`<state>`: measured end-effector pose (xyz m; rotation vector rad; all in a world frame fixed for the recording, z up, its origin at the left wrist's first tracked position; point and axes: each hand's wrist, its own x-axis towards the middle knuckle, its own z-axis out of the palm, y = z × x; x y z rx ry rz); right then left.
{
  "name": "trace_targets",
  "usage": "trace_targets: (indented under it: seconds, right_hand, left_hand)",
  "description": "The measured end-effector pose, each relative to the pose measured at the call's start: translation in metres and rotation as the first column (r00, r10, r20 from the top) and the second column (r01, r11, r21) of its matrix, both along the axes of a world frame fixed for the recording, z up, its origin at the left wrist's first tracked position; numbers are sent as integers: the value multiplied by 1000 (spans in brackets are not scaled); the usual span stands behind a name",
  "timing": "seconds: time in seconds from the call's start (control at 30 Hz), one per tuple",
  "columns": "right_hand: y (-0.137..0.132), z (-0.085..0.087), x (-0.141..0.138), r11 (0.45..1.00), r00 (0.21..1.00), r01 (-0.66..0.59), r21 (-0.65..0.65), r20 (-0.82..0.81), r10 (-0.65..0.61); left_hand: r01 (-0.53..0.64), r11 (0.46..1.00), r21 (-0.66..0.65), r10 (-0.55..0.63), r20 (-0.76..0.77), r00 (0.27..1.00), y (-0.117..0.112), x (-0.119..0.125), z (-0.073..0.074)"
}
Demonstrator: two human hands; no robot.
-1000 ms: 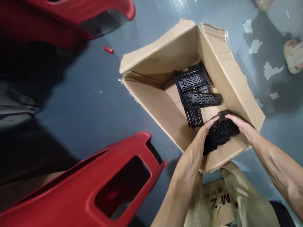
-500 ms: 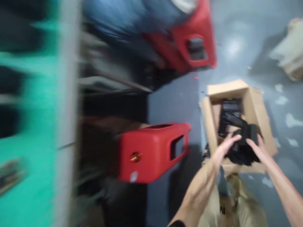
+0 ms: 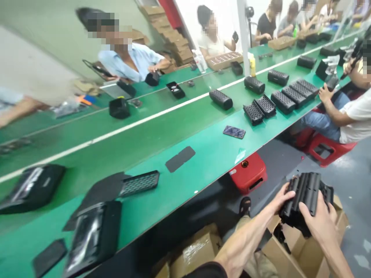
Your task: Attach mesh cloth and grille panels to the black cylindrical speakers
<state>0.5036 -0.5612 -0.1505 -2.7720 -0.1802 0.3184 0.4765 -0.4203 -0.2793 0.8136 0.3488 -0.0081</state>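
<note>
A stack of black plastic housings (image 3: 303, 195) is gripped between my two hands, above an open cardboard box (image 3: 278, 251) on the floor. My left hand (image 3: 282, 199) presses the left side of the stack, its thumb on top. On the right side, my right hand (image 3: 320, 216) wraps the stack with its thumb across the front. Some black parts (image 3: 280, 233) show inside the box. The undersides of the housings and several fingertips are hidden.
A long green table (image 3: 179, 189) runs diagonally, holding black perforated housings (image 3: 222, 99), a phone (image 3: 234, 132) and black flat pieces (image 3: 180, 159). Red stool (image 3: 249, 173) stands under its edge; another cardboard box (image 3: 197, 251) is below. Co-workers sit along both sides.
The view has swung up from the floor to the table. My hands have lifted the stack of black housings out of the cardboard box.
</note>
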Motion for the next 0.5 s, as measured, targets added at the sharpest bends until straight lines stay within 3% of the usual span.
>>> trace_targets:
  seconds: [0.1,0.23,0.33,0.5]
  right_hand:
    - [77,36,17,972,959,-234,9,170,229]
    - [182,64,45,863,816,-502,-47,305,491]
    - [257,73,71,770,704,-627,-116,340,624]
    - [368,73,119,640,553,-737,-217,350,756]
  left_hand:
    - [-188,976,-113,194,45,980,69,9,27]
    - [-370,909,-191,392,90,916,166,22,43]
    - [-480,851,-211,508,102,855,236,40,46]
    - [-706,683,-187,724,51,688,336,86,50]
